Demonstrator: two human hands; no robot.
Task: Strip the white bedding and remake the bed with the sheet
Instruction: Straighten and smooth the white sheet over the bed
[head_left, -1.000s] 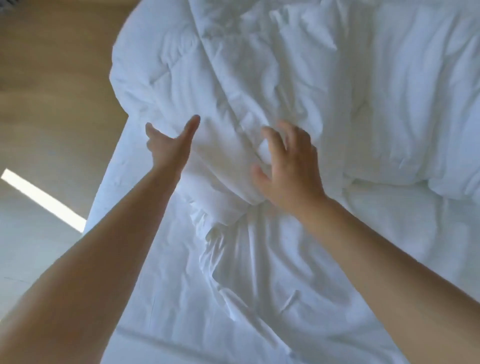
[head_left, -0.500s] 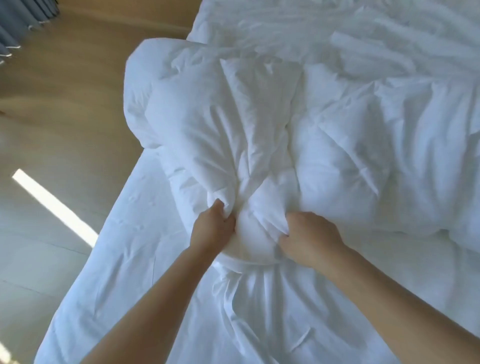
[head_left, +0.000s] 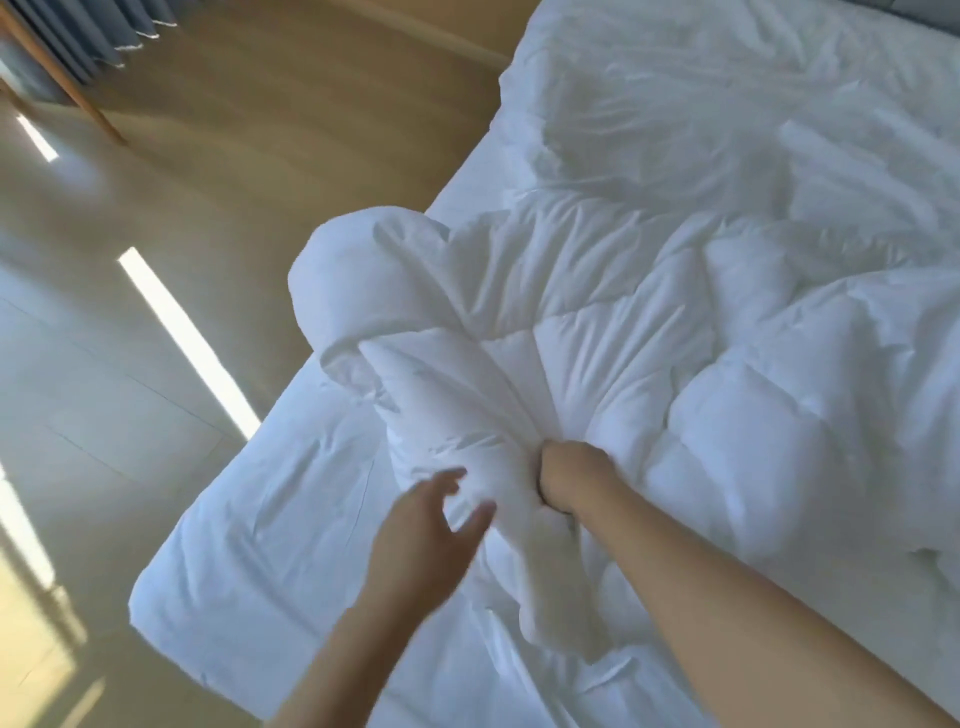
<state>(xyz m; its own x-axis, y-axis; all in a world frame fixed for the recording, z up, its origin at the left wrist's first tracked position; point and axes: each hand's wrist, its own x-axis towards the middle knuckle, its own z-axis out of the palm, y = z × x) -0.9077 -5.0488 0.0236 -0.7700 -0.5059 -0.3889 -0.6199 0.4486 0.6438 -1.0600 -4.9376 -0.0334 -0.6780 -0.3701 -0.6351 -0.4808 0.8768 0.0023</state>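
A puffy white quilted duvet (head_left: 649, 338) lies bunched across the bed, one rolled corner hanging over the left edge. My right hand (head_left: 569, 480) grips a fistful of its gathered fabric near the bed's left side. My left hand (head_left: 426, 530) is off the duvet, fingers spread and blurred, just left of the bunched fold. Under the duvet the white sheet (head_left: 270, 519) covers the mattress, wrinkled, with its near left corner showing.
Tan wooden floor (head_left: 260, 156) runs along the bed's left side, with bright strips of sunlight. Grey curtains (head_left: 98, 36) and a slanted wooden post stand at the top left. More rumpled white bedding (head_left: 727, 104) fills the far part of the bed.
Both hands gripped the bunched duvet half a second ago. Now my left hand has let go and spread open, while my right hand keeps its grip. The view has swung left and back.
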